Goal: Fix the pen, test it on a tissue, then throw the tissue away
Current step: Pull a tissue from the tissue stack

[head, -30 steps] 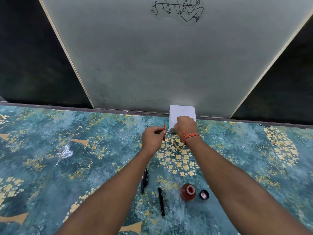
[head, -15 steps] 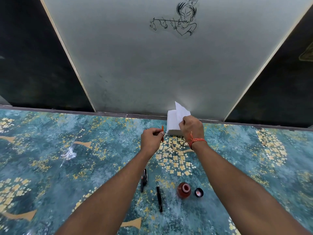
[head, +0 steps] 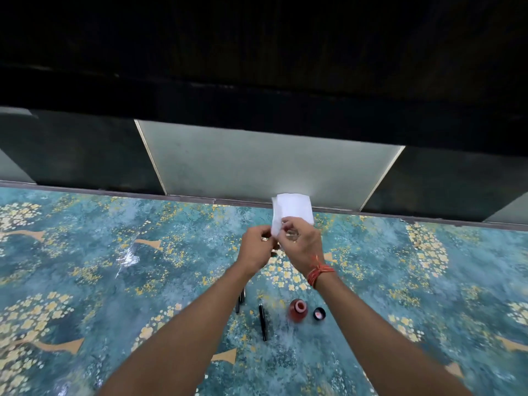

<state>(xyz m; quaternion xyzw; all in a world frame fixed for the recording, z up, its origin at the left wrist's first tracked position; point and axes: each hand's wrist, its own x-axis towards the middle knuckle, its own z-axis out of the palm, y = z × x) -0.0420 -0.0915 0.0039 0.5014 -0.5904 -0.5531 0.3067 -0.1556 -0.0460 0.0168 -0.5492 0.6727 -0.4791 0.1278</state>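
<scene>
Tissue (head: 291,212) white, held up above teal floral tabletop (head: 85,252), pinched at lower edge by both hands: L hand (head: 255,247) closed on left corner, R hand (head: 301,242) closed on it beside. Pen barrel (head: 263,321), open ink bottle (head: 298,310), cap (head: 319,313) on table nearer body

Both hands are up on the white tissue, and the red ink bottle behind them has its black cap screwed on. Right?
Not quite. The head view shows both hands, left hand and right hand, on the white tissue, but the red ink bottle is open; its black cap lies on the tablecloth beside it.
</scene>
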